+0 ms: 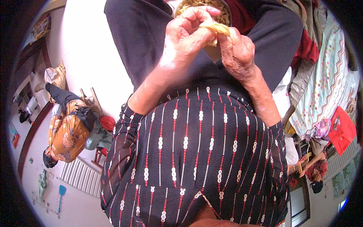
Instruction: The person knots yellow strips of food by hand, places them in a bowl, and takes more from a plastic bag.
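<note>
Head view shows a twisted yellow strip (216,28) held between both hands, above the near edge of a round container (230,14). The strip is gripped at its left end by the left hand (184,34), with its upper fingers partly extended, and is pinched at its right end by the nearly closed right hand (238,51). Many small yellowish pieces (224,8) are contained there and are judged already handled. Work on the held strip appears unfinished; the remaining quantity cannot be told.
</note>
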Action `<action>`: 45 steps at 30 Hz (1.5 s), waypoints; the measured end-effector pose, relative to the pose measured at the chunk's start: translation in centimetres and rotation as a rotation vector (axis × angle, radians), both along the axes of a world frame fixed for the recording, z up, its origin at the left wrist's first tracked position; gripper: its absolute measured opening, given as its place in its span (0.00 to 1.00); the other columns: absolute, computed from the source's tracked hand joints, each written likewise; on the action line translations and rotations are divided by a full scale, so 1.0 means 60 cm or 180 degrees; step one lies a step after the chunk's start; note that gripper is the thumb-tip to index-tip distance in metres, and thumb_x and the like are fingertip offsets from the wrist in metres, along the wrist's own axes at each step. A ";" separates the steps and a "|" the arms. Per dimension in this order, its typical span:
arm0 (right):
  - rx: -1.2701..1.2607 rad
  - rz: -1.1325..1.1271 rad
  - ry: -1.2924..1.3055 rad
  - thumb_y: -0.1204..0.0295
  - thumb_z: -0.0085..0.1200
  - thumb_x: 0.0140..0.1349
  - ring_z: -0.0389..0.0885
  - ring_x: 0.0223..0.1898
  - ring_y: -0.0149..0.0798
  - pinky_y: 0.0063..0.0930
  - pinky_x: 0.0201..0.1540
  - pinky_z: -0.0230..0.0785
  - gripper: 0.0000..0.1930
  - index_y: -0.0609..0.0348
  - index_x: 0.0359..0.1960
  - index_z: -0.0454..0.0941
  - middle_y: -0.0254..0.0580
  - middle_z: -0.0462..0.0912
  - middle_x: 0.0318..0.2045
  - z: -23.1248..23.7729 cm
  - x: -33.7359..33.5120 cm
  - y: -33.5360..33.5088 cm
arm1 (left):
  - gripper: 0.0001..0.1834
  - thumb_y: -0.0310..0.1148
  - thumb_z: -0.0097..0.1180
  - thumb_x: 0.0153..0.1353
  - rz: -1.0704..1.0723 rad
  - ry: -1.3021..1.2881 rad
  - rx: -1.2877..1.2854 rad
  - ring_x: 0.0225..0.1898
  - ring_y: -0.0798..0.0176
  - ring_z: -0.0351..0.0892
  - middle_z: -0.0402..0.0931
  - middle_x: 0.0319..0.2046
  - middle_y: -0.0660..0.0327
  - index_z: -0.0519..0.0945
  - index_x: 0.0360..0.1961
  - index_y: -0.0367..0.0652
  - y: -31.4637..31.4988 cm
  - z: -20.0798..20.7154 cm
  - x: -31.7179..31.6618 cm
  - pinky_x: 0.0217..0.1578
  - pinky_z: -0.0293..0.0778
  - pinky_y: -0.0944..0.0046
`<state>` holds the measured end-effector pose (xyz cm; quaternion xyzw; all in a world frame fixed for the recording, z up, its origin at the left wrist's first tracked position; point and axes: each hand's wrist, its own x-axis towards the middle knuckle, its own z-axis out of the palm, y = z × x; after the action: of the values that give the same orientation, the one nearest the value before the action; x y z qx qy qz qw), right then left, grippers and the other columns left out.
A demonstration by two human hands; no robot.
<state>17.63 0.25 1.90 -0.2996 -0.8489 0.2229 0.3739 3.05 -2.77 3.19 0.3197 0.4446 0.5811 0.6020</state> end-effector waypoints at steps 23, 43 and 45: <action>-0.0328 0.1090 -0.0524 0.62 0.63 0.49 0.81 0.28 0.45 0.33 0.28 0.73 0.20 0.65 0.37 0.73 0.49 0.80 0.26 0.048 0.077 0.029 | 0.13 0.33 0.50 0.62 -0.1453 0.0251 -0.0287 0.18 0.76 0.67 0.75 0.26 0.60 0.77 0.36 0.30 -0.041 0.030 -0.025 0.17 0.60 0.78; -0.1982 0.1460 -0.0309 0.74 0.50 0.60 0.75 0.21 0.38 0.25 0.25 0.64 0.07 0.66 0.34 0.77 0.44 0.76 0.23 0.076 0.108 0.048 | 0.15 0.34 0.52 0.60 -0.1703 0.0564 -0.0336 0.14 0.73 0.66 0.74 0.21 0.56 0.75 0.21 0.33 -0.056 0.066 -0.076 0.15 0.61 0.74; -0.2085 0.1446 -0.0238 0.74 0.49 0.61 0.75 0.21 0.36 0.24 0.25 0.64 0.07 0.66 0.33 0.78 0.44 0.76 0.22 0.074 0.105 0.051 | 0.14 0.35 0.52 0.59 -0.1919 0.0803 -0.0222 0.21 0.73 0.70 0.75 0.24 0.57 0.77 0.27 0.32 -0.047 0.049 -0.086 0.22 0.65 0.74</action>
<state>23.93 3.30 6.33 -0.2156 -0.7906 0.5478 0.1686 -2.14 -5.58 6.14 0.4857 0.4206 0.3169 0.6977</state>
